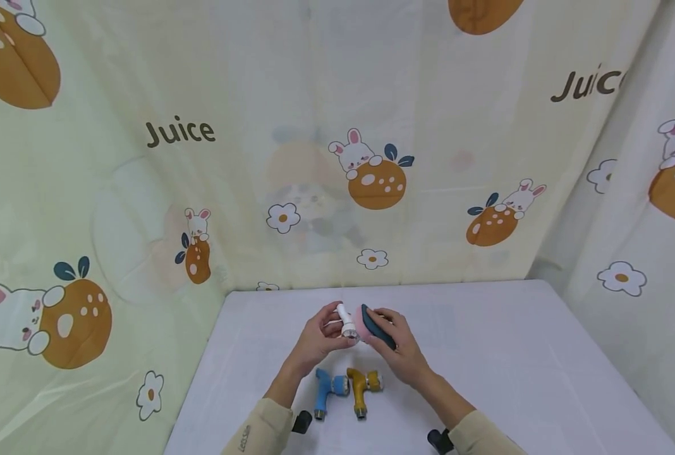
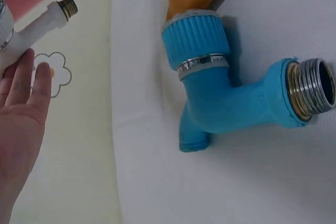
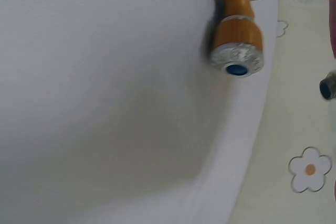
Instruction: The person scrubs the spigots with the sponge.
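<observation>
My left hand holds a small white tap above the table's far half. In the left wrist view the fingers lie under the white tap, whose threaded end points up and right. Gripped in my right hand is a pink pad with a dark teal back, which looks like a scrubbing sponge. Its pink face is turned to the white tap and sits close against it; whether they touch I cannot tell. The right wrist view barely catches the pink pad at its edge, and the right hand's fingers are not visible there.
On the white table, nearer than the hands, lie a blue tap and an orange-yellow tap side by side. Dark objects sit beside each wrist. A printed curtain hangs behind the table's far edge.
</observation>
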The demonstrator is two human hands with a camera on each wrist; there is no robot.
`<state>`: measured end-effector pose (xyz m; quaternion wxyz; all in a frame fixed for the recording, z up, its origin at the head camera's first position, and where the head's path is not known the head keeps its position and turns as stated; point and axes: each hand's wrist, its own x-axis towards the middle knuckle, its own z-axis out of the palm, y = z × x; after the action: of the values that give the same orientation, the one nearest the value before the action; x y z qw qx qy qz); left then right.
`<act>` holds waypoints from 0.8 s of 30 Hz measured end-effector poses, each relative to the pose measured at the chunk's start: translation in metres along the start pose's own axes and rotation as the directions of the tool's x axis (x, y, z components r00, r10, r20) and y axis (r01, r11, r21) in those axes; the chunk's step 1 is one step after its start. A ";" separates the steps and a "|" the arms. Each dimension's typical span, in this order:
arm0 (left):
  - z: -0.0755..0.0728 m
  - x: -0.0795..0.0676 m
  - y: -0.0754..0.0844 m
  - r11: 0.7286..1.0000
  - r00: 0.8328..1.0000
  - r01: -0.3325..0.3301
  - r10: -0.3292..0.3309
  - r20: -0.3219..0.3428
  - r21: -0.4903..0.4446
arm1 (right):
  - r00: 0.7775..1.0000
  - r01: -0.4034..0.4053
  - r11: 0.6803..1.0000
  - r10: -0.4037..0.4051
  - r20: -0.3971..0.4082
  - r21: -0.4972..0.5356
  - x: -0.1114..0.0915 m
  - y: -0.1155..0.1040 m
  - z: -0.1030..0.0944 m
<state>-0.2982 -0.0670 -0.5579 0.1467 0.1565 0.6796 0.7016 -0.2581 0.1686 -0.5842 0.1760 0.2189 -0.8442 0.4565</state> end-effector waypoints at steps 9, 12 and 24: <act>-0.002 -0.002 0.010 0.995 0.997 -0.057 0.053 0.055 0.083 | 0.990 0.143 0.985 -0.144 -0.002 -0.098 0.006 -0.017 0.006; -0.002 -0.004 0.015 0.981 0.996 -0.088 0.080 0.049 0.175 | 0.993 0.118 0.980 -0.120 0.002 -0.158 0.007 -0.024 0.009; 0.012 -0.008 0.027 0.857 0.978 -0.182 0.207 0.001 0.482 | 0.993 -0.107 0.973 0.117 0.035 -0.207 0.019 -0.043 0.016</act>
<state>-0.2857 -0.0607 -0.5304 0.0144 0.2379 0.8161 0.5264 -0.2525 0.1302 -0.5530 0.1516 0.1626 -0.9015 0.3713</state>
